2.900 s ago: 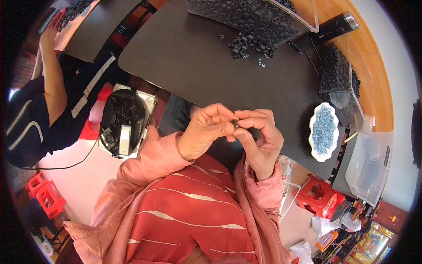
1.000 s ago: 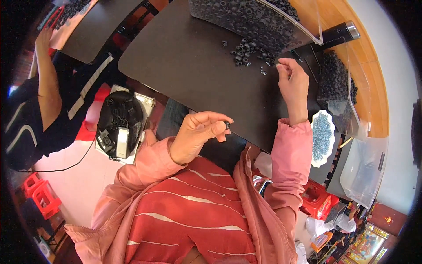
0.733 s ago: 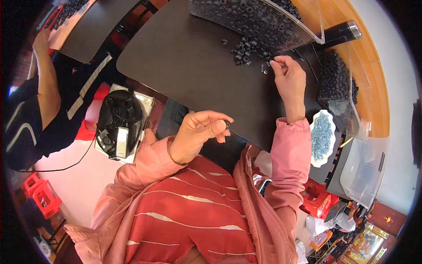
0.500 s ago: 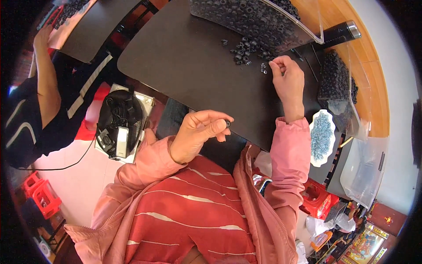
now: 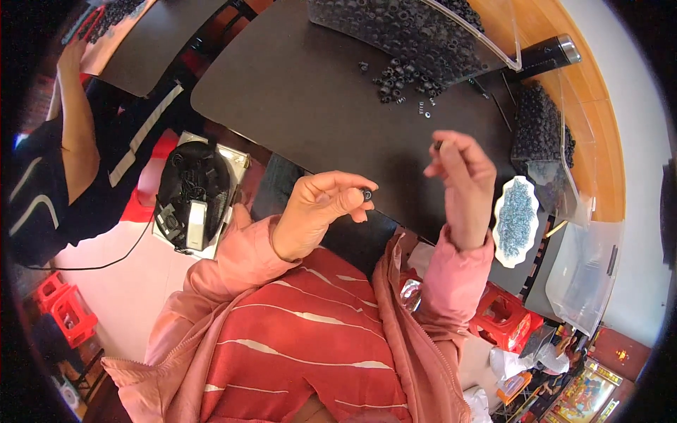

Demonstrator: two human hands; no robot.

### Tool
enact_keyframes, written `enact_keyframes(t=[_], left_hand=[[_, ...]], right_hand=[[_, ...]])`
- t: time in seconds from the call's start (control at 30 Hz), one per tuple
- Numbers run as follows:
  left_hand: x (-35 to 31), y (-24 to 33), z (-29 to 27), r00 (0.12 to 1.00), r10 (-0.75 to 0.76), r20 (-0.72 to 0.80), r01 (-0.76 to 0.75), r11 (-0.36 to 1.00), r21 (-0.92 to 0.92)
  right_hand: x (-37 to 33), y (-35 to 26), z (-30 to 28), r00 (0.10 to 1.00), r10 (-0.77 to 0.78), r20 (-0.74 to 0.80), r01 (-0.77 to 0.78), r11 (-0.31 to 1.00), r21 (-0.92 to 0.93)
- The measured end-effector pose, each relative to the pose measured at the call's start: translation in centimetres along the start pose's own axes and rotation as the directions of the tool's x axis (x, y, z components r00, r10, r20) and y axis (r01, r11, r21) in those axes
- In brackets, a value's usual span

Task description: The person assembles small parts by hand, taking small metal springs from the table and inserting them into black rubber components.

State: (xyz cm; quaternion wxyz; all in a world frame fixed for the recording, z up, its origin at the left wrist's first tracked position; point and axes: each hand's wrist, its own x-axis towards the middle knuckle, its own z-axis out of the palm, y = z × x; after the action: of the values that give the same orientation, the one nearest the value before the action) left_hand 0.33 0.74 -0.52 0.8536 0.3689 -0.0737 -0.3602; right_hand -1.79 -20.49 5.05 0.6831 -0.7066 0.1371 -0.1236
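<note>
Just above the dark worktop (image 5: 317,106), the left hand (image 5: 317,211) pinches a small black ring (image 5: 367,193) at its fingertips; the right hand (image 5: 462,176) pinches another tiny black piece (image 5: 438,146), short of the loose ring pile (image 5: 402,70).

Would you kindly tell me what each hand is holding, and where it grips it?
The left hand pinches a small black ring-shaped part at its fingertips; the right hand pinches a tiny dark piece, too small to identify.

Matt dark table (image 5: 310,106), clear glossy plastic bin (image 5: 493,35), dull black rubbery-looking rings (image 5: 395,70), soft pink cloth sleeve (image 5: 451,282).
</note>
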Motion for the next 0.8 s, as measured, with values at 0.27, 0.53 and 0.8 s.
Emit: enact_keyframes(t=[0.27, 0.53, 0.8], left_hand=[[0.6, -0.3, 0.8, 0.998, 0.046, 0.045, -0.051, 0.991, 0.122], [0.6, -0.8, 1.3, 0.98, 0.154, 0.124, -0.175, 0.969, 0.175], [0.4, -1.1, 1.2, 0.982, 0.13, 0.135, -0.152, 0.974, 0.169]], right_hand=[[-5.9, 2.4, 1.4, 0.992, 0.103, 0.073, -0.124, 0.908, 0.401], [-6.9, 1.9, 1.4, 0.979, 0.144, 0.144, -0.195, 0.867, 0.458], [-7.5, 2.2, 1.4, 0.962, 0.159, 0.221, -0.251, 0.831, 0.496]])
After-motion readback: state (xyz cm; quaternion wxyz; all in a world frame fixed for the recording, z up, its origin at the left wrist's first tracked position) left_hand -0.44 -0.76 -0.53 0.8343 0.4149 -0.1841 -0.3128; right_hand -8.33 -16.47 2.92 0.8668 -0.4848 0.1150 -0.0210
